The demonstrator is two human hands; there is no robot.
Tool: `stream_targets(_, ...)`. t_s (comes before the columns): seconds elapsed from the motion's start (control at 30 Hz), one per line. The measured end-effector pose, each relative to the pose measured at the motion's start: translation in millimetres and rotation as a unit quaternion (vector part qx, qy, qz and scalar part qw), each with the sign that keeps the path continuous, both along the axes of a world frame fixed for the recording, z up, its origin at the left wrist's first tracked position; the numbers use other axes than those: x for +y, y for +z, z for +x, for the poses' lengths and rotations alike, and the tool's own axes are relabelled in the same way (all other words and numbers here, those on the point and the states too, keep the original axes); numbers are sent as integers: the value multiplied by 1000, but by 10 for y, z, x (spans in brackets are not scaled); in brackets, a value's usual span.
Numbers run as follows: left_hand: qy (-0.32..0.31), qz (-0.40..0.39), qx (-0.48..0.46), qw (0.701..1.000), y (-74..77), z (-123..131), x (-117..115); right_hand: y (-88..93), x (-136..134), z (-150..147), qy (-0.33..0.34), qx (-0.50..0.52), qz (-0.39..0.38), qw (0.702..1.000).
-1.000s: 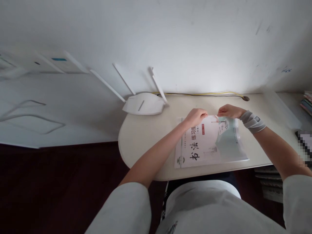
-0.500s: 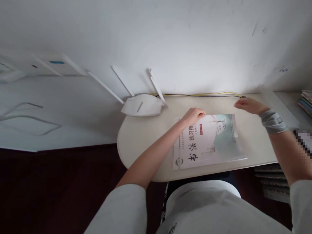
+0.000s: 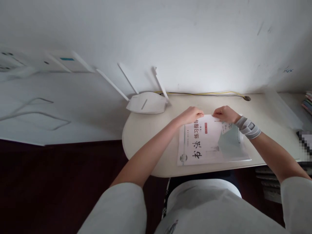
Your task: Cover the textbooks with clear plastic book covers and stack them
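A workbook point(image 3: 207, 146) with a pale pink and green cover and large Chinese characters lies sideways on the white table point(image 3: 148, 143). A clear plastic cover seems to wrap it, its edge showing at the lower right. My left hand point(image 3: 191, 114) is closed in a pinch at the workbook's far edge. A short way to its right, my right hand point(image 3: 226, 113), with a grey band point(image 3: 248, 126) on the wrist, pinches the same edge. Whether the fingers grip the book or just its plastic cover cannot be made out.
A white router point(image 3: 147, 103) with raised antennas stands at the table's back left. Yellow and black cables point(image 3: 204, 94) run along the wall to a round hole point(image 3: 247, 98). Stacked books point(image 3: 307, 103) sit at the far right. Sockets point(image 3: 11, 61) are on the left wall.
My right hand has moved left from above the table's back right to the workbook's far edge. My left hand has stayed at that edge. The view has shifted slightly.
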State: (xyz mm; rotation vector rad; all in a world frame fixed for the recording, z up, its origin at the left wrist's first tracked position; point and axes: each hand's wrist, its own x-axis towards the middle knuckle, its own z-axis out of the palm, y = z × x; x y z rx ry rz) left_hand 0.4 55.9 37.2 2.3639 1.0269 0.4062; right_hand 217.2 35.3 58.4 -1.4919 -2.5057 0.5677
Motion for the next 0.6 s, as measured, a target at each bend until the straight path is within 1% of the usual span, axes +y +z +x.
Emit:
stream_targets(0.07,-4,-4,9,1000,2,-105,5,18,-1,4,2,16,-16,1000)
stream_targets(0.2,25,-25,18,999,-18,-371,40,21,13,13,-15,61,-70,996)
stream_targets(0.27,35,-41,21,998,-40,-501,60,-5,39,22,-13,73,-72,995)
stream_targets(0.33,57,-45,26,997,-72,-600,70,-39,77,35,-7,73,-66,995)
stream_targets(0.4,96,-45,48,993,-117,-660,67,-75,124,63,-13,76,-79,994)
stream_targets(0.5,137,-41,99,985,-210,-691,52,-149,206,163,-42,52,-99,993)
stream_targets(0.6,156,-8,126,980,-306,-693,43,-278,283,348,-65,-20,-86,994)
